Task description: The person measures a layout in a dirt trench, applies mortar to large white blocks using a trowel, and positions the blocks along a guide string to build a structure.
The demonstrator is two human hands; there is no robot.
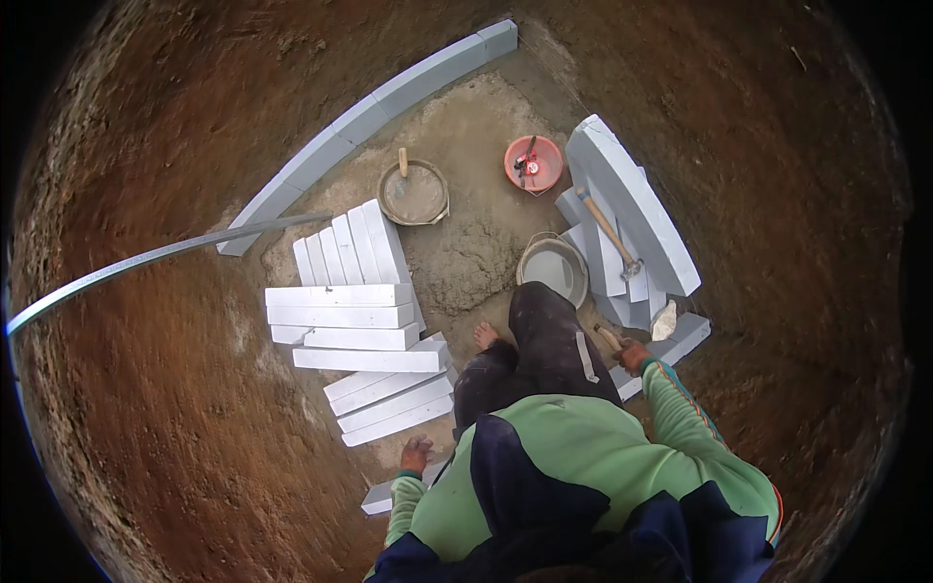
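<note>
1. Brown earth (pixel 126 360) rises around the pit where I stand, and grey blocks line part of its muddy floor (pixel 466 107).
2. Over by the person's knee, the right hand (pixel 634 357) has its fingers wrapped round a wooden handle (pixel 608 337); whatever head it carries, I can't make out.
3. From that fist the handle points forward and to the left, roughly crosswise to the grey row (pixel 686 338) below the hand. Whether hand and row touch, I can't tell.
4. Just ahead and to the right of the fist sits a white lump (pixel 665 322); farther forward, a hammer (pixel 604 222) lies on leaning blocks.
5. Well apart from the handle, the left hand (pixel 416 454) hangs low, its fingers apparently curled; I can't tell if they pinch anything. White blocks (pixel 371 360) lie ahead of it, a grey block (pixel 379 499) just behind.
</note>
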